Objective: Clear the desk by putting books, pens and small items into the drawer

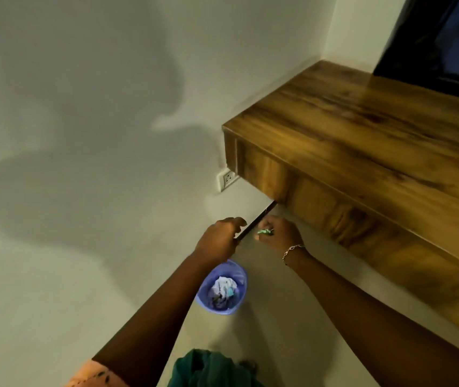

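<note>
No writing can be read anywhere. 2 hands reach out below the near-left corner of the wooden counter. The left hand is curled around 1 dark pencil, whose far tip reaches the underside of the drawer. The right hand is closed on 1 small green item. 1 blue bin with crumpled paper stands on the floor below. 1 socket sits on the wall.

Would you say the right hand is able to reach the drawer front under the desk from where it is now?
Probably yes: the right hand hangs just below the drawer front with nothing between them, but it is closed on a small green item, so gripping may be awkward.
</note>
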Tool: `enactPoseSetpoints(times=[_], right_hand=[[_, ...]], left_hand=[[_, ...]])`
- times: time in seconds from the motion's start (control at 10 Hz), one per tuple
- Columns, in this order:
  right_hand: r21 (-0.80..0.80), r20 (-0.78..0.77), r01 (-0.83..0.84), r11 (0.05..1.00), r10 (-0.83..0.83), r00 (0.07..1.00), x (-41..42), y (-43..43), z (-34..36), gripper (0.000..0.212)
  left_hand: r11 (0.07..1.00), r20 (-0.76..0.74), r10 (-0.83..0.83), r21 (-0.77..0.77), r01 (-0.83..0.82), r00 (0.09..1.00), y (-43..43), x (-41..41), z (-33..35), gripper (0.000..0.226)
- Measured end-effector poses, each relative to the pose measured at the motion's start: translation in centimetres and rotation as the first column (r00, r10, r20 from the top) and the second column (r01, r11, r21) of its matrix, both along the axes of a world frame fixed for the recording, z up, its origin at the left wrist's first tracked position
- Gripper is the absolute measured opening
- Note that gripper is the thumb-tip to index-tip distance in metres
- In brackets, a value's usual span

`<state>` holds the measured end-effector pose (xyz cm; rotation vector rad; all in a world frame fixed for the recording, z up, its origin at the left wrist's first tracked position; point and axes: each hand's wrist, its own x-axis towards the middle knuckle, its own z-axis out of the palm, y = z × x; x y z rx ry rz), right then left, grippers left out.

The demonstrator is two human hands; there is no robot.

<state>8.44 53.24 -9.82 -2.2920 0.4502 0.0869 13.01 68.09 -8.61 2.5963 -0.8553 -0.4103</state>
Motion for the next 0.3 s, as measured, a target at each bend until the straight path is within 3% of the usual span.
enactPoseSetpoints(times=[0.2, 0.3], right_hand=[[-0.006, -0.12, -0.066, 0.998, 0.065, 0.991, 2.9, 3.2, -1.0, 0.031], [-0.007, -0.106, -0.045, 0.999, 0.044, 0.993, 3.8, 3.5, -0.9, 0.031]], left_hand=[[0.994, -0.008, 0.107, 0.001, -0.107, 0.994, 5.2, 1.8, -0.6, 0.044], [0.988, -0.033, 0.152, -0.018, -0.153, 0.988, 6.2, 2.3, -1.0, 0.042]])
